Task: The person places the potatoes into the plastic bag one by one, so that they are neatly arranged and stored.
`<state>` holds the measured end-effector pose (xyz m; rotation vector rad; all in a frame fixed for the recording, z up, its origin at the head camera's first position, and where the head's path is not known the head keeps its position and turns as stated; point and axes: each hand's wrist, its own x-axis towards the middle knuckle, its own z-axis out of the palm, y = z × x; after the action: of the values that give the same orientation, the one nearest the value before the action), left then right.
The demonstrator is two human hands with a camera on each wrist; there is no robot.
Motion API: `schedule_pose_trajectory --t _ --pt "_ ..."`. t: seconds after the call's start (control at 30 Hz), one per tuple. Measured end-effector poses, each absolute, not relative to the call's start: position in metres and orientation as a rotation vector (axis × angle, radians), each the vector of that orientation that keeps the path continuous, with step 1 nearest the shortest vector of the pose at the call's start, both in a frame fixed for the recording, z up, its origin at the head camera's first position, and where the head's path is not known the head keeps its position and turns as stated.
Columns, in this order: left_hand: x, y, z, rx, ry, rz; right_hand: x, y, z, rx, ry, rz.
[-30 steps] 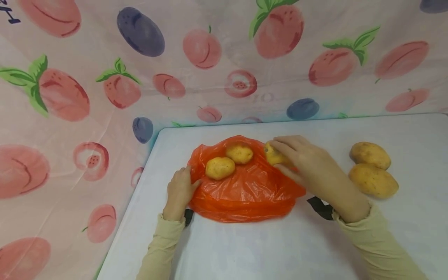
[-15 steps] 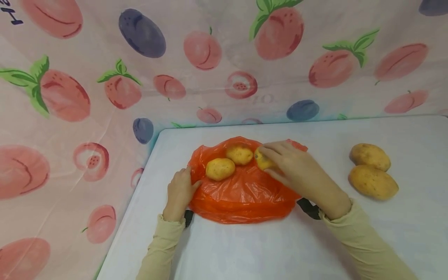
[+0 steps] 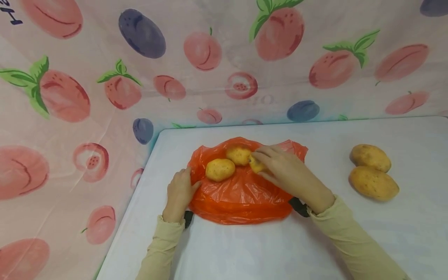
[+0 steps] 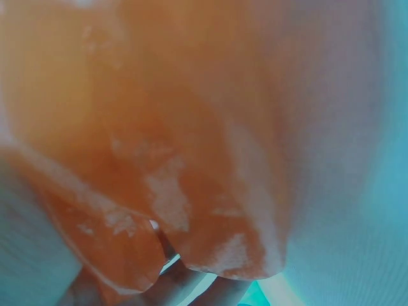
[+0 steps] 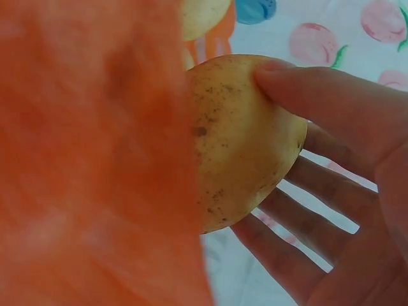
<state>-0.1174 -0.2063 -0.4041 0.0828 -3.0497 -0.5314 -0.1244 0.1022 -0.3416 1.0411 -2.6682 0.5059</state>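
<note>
- Right hand (image 3: 288, 167): grips the held potato (image 3: 256, 163), thumb on one side and fingertips on the other; in the right wrist view the fingers are spread, and orange film covers part of the potato.
- Held potato: over the right half of the bag (image 3: 241, 188), its tip at the far potato (image 3: 238, 154); whether the two touch cannot be told.
- Left hand (image 3: 179, 191): grips the left edge of the bag between thumb and fingers; the left wrist view is blurred, with film hanging before the fingers.
- Bag: orange, thin, crumpled, lying on the table (image 3: 245, 249) between the hands.
- Near potato (image 3: 220, 170): towards the left side of the bag, just beside the far potato; both are ringed by orange film.
- Upper potato (image 3: 371, 157) and lower potato (image 3: 373, 182): on the table at the right, well apart from the bag, set close together.
- Cloth (image 3: 210, 19): printed with fruit, behind the table and along its left side.
</note>
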Motion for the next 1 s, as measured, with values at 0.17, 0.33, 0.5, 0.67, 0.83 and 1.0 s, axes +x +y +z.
schedule_pose_trajectory --t 0.17,0.33,0.5,0.67,0.83,1.0 --pt "-0.117 -0.207 -0.406 0.086 -3.062 -0.531 -0.127 0.098 -0.351 1.056 -2.668 0.499" --pt "-0.118 -0.207 -0.407 0.101 -3.073 -0.536 -0.130 0.092 -0.360 1.076 -2.682 0.469" --pt "-0.120 -0.206 -0.406 0.105 -3.070 -0.545 -0.133 0.088 -0.365 1.069 -2.723 0.435" --pt "-0.120 -0.206 -0.404 0.091 -3.065 -0.555 -0.133 0.083 -0.369 1.056 -2.762 0.390" --pt "-0.120 -0.205 -0.405 0.096 -3.076 -0.556 -0.133 0.080 -0.375 1.075 -2.736 0.348" --pt "-0.120 -0.206 -0.405 0.100 -3.071 -0.542 -0.135 0.078 -0.380 1.054 -2.733 0.356"
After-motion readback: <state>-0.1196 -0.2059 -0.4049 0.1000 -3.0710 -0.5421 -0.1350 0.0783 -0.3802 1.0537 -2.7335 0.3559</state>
